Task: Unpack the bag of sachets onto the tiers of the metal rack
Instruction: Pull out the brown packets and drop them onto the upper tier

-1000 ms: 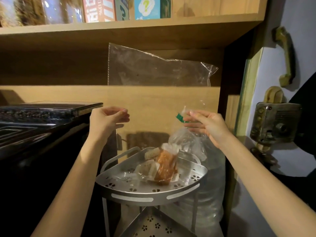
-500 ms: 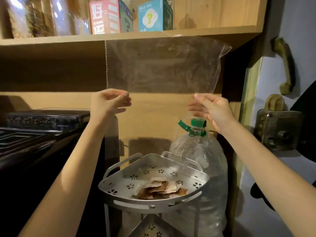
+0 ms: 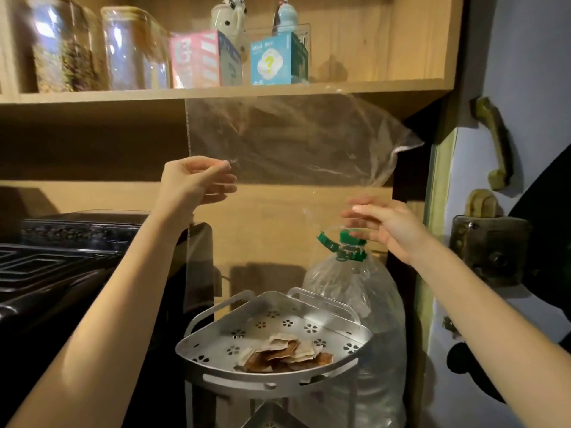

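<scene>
An empty clear plastic bag (image 3: 293,140) hangs upside down in front of the wooden shelving. My left hand (image 3: 197,183) pinches its left edge, and the film trails down that side toward the rack. My right hand (image 3: 389,227) is lower, at the bag's right side, with its fingers apart; I cannot tell whether they touch the film. Several brown and white sachets (image 3: 287,353) lie in a pile near the front of the metal rack's top tier (image 3: 272,383). A corner of a lower tier (image 3: 272,418) shows beneath it.
A big clear water bottle (image 3: 370,304) with a green cap stands directly right of the rack. A black appliance (image 3: 61,251) fills the left. The wooden shelf (image 3: 216,94) above carries jars and boxes. A door with a metal lock (image 3: 491,248) is at the right.
The sachets dropped out of the bag onto the top tier. Both hands lifted the emptied bag higher, then my right hand sank and spread its fingers while the bag's right corner flapped up.
</scene>
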A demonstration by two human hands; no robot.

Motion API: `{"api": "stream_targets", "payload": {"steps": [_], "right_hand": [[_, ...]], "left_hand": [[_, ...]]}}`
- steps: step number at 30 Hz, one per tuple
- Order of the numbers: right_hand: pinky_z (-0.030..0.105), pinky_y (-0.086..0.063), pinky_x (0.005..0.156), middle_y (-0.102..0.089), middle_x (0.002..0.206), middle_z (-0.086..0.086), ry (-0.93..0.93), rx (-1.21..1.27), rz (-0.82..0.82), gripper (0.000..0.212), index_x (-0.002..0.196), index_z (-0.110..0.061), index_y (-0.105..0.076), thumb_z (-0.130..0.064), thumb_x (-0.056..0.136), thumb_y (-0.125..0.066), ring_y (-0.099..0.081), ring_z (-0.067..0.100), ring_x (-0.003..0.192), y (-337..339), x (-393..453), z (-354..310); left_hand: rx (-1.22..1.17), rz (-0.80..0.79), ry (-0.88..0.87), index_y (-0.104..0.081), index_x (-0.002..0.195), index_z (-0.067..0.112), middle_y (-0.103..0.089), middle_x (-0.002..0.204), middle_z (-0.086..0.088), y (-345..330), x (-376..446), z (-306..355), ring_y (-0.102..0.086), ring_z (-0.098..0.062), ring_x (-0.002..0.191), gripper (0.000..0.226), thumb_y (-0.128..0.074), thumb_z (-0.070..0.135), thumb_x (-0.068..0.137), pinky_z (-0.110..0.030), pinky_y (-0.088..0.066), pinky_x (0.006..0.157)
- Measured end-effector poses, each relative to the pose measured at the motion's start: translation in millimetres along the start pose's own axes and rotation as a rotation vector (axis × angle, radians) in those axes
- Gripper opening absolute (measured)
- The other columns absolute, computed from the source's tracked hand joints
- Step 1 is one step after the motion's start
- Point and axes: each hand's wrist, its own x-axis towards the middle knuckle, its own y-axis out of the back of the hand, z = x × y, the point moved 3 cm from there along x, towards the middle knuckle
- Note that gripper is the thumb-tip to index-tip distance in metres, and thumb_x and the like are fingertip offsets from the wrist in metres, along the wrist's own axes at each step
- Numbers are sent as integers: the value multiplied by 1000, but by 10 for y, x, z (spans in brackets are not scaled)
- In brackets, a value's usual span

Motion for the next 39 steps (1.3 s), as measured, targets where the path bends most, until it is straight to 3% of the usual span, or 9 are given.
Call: {"api": "stream_targets", "payload": {"steps": [6,9,15,19,21,26,31,36,39], "right_hand": [[25,-55,61,-69,84,4,54,-34,91,16,93,-15,-67,-10,90,-53,-66,14,73,129,-74,-180],[26,-56,59,-72,76,0,5,26,154,21,98,-14,-67,-6,92,-47,-68,12,68,190,-84,-200],[26,-55,71,-70,93,3,-80,105,161,25,113,-14,-63,-11,91,-52,-65,16,82,298,-156,-151],[30,-50,75,-68,96,-1,-135,109,142,26,114,-18,-60,-17,89,-54,-63,15,88,373,-247,-127],[28,-48,73,-69,89,-5,-140,160,101,19,102,-24,-62,-19,84,-58,-64,13,82,425,-303,-123],[23,-54,56,-73,76,-4,-172,291,60,16,85,-24,-59,-14,91,-48,-68,10,67,532,-456,-94],[33,-56,68,-73,78,1,-222,244,99,24,92,-16,-60,-16,95,-36,-68,15,73,579,-559,-48],[37,-54,79,-69,87,1,-185,112,37,13,94,-16,-65,-20,84,-56,-68,14,78,546,-652,-32],[31,-58,68,-68,88,1,-137,-39,69,27,100,-21,-62,-1,82,-60,-68,12,76,533,-691,-26]], "left_hand": [[188,-169,-59,-59,81,9,-70,57,-6,-24,-88,129,-67,-20,48,20,-52,25,91,-21,-50,39],[185,-206,-22,-60,76,1,-68,49,1,22,-138,82,-64,-10,43,14,-51,-2,87,-18,-49,38],[70,-611,-83,-58,119,21,-73,88,-5,22,-371,196,-70,-19,72,54,-74,22,67,-26,-58,69],[-59,-518,-65,-75,81,22,-73,67,5,-29,-459,146,-65,-4,57,22,-63,5,74,-14,-51,53],[-135,-521,-67,-75,66,23,-74,72,6,-11,-460,92,-68,-5,71,5,-73,23,62,-16,-54,66],[-145,-591,-29,-71,59,19,-75,84,-3,9,-445,-77,-69,-13,87,14,-69,10,69,-19,-54,73],[-147,-605,158,-69,55,10,-75,84,-4,-99,-622,-120,-69,-16,72,41,-39,1,81,-18,-54,59],[-186,-652,205,-69,75,14,-67,115,-7,-74,-694,-242,-71,-27,75,29,-54,37,66,-28,-57,54],[-290,-787,374,-55,116,24,-63,122,-11,-79,-783,-263,-70,-34,71,69,-76,49,55,-30,-57,49]]}}
